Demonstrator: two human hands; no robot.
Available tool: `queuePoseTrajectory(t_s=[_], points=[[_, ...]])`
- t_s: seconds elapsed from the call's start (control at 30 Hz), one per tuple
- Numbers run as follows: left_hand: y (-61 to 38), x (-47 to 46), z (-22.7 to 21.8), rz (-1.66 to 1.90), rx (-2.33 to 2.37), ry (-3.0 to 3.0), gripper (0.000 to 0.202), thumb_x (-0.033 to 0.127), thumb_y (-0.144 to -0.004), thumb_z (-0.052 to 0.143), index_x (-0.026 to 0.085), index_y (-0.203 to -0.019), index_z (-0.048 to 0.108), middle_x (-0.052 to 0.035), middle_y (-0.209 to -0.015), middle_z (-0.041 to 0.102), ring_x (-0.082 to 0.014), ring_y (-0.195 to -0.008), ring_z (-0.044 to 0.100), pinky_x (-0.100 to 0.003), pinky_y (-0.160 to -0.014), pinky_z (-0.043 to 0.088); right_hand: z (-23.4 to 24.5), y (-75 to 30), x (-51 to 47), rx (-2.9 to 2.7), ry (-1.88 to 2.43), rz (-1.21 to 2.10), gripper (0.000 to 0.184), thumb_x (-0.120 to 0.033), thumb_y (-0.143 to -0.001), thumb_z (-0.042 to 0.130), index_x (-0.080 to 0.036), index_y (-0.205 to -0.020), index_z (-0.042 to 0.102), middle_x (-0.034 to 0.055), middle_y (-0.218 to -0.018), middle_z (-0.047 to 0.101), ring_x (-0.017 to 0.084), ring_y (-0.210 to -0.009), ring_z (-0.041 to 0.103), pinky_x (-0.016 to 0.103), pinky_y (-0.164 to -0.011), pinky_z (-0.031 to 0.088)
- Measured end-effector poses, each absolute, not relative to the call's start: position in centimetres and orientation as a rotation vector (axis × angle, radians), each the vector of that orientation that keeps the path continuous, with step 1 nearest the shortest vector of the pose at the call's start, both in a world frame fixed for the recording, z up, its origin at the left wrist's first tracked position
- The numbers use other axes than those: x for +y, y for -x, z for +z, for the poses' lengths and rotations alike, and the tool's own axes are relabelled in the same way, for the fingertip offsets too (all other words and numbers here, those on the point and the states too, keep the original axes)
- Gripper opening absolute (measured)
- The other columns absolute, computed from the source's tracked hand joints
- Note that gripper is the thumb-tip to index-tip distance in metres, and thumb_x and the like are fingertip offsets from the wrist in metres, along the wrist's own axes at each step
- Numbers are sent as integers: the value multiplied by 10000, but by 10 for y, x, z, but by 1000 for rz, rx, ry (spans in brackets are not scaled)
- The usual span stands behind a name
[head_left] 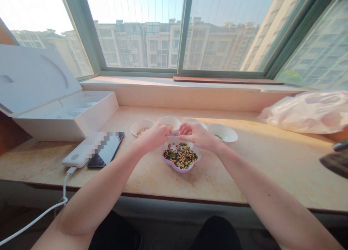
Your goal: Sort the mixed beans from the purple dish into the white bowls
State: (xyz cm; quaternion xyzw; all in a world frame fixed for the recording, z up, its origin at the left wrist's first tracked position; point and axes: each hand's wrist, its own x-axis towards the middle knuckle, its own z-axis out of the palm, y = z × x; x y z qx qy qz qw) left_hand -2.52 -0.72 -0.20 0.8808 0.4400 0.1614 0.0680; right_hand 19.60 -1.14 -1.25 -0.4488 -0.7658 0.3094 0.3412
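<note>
A: What containers are on the table (pixel 272 163), and what do they hold?

B: In front is a lilac dish (pixel 179 170) in a flower shape. It is full of beans (pixel 180 156), dark green ones and yellow ones mixed together. Behind it stand four white bowls in a row. The first bowl (pixel 141 127) has some pale pieces, and the second bowl (pixel 168 121) has a small yellowish amount. The third bowl (pixel 194 120) is mostly hidden behind the right hand, so I cannot tell what is inside. The last bowl (pixel 222 132) has only a few green bits.

A: Where are the hands?

B: The left hand (pixel 153 137) and the right hand (pixel 194 134) are both above the back part of the dish, and they are very near each other. Both grips look curled and pressed together, but I cannot tell if they pinch a bean.

A: What is around them?

B: Left of the dish, a phone (pixel 96 162), partly blurred, lies beside a power bank (pixel 76 157) with a white cable (pixel 63 192). Farther left is an open white box (pixel 65 123). On the right side of the table lies a plastic bag (pixel 304 112), below the window (pixel 138 43)
</note>
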Motion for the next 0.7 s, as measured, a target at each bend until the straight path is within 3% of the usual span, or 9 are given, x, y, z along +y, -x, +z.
queuePoseTrajectory(t_s=[0.2, 0.33, 0.4, 0.53, 0.63, 0.7], points=[[26, -9, -2, 535, 1302, -2610, 225, 43, -804, 595, 199, -778, 754, -46, -742, 727, -188, -664, 663, -290, -657, 488, -17, -194, -8, -1953, 1192, 701, 111, -277, -825, 734, -218, -905, 685, 42, -865, 759, 197, -796, 683, 361, -767, 533], [23, -10, 1, 626, 1269, -2587, 136, 210, -907, 651, 217, -941, 783, -38, -823, 756, -186, -704, 673, -285, -641, 473, -17, -192, -9, -1837, 1097, 908, 228, -339, -810, 782, -222, -956, 651, 56, -900, 783, 219, -866, 720, 369, -796, 538], [20, -9, 1, 724, 1195, -2587, 163, 305, -956, 656, 226, -1023, 782, -39, -910, 770, -182, -761, 686, -291, -693, 492, -13, -191, -11, -1746, 1045, 1074, 337, -384, -769, 833, -219, -979, 627, 40, -851, 778, 210, -828, 719, 343, -755, 535], [13, -5, -4, 897, 997, -2609, 181, 301, -1003, 628, 223, -978, 789, -41, -1013, 759, -155, -837, 691, -299, -824, 518, -5, -191, -16, -1623, 1072, 1247, 502, -441, -702, 903, -213, -1064, 639, -14, -735, 725, 128, -598, 582, 252, -552, 428], [10, -1, -9, 1001, 934, -2577, 150, 269, -996, 642, 238, -1022, 786, -34, -1023, 741, -144, -861, 688, -296, -850, 527, -5, -194, -15, -1566, 1075, 1316, 516, -455, -722, 899, -213, -1115, 669, -12, -766, 714, 90, -540, 488, 227, -468, 328], [10, 1, -11, 1047, 933, -2557, 132, 234, -983, 649, 227, -994, 780, -32, -1010, 736, -140, -856, 682, -289, -836, 529, -6, -195, -14, -1547, 1049, 1351, 502, -455, -757, 879, -215, -1151, 680, 2, -803, 720, 90, -562, 505, 224, -474, 347]])
